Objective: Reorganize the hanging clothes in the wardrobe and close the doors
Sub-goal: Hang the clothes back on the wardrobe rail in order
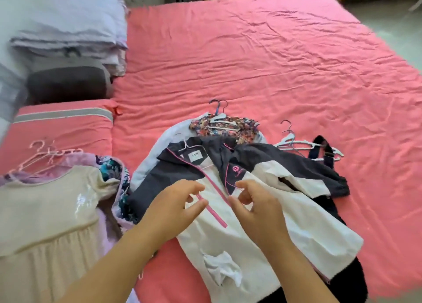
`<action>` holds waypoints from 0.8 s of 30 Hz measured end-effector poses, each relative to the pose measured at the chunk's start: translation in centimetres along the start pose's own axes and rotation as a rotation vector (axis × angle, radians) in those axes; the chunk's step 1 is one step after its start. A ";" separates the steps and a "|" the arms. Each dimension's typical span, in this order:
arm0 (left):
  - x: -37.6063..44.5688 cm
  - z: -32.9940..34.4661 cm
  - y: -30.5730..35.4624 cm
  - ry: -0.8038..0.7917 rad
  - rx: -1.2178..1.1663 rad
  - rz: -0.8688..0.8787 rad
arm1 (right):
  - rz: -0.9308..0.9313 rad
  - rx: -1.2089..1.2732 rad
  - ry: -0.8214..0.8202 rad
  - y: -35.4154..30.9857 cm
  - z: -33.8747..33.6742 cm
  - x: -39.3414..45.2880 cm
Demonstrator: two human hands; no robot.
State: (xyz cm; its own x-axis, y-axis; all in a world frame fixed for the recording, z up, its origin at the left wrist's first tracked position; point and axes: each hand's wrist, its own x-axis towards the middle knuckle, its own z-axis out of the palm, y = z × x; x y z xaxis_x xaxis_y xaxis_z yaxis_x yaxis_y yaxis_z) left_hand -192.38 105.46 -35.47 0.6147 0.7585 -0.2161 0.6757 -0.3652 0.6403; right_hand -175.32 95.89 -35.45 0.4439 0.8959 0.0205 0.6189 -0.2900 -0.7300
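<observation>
A white and dark grey jacket (262, 241) with a pink zip lies open on the pink bed sheet (274, 63), a white hanger (190, 145) at its collar. My left hand (173, 209) hovers over the left zip edge, thumb and fingers spread on either side of it. My right hand (255, 209) has its fingers curled and pinches the right front edge of the jacket. A floral garment (244, 129) on white hangers lies just behind the collar. No wardrobe is in view.
A cream dress (45, 211) on pink hangers (43, 156) lies at the left over other clothes. Loose hangers (296, 143) and a dark strapped garment (324, 152) lie at the right. Folded lilac blankets (68, 29), a grey pillow (68, 83) and a pink pillow (64, 124) sit at the bed's left.
</observation>
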 end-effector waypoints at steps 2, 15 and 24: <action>1.2 0.7 -0.9 0.031 -0.007 -0.073 | -0.022 -0.017 -0.062 1.4 0.6 2.5; 10.0 5.0 -12.6 0.059 0.004 -0.396 | -0.047 -0.140 -0.303 10.2 11.9 17.0; 17.7 5.9 -20.9 0.148 0.029 -0.395 | -0.114 -0.303 -0.355 13.9 20.2 24.1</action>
State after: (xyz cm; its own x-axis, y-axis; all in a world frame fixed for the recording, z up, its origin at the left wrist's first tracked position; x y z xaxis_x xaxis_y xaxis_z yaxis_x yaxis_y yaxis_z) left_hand -193.25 123.30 -57.06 0.2425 0.9117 -0.3316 0.8601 -0.0439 0.5082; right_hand -169.08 120.29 -58.96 0.1462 0.9719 -0.1845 0.8351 -0.2213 -0.5036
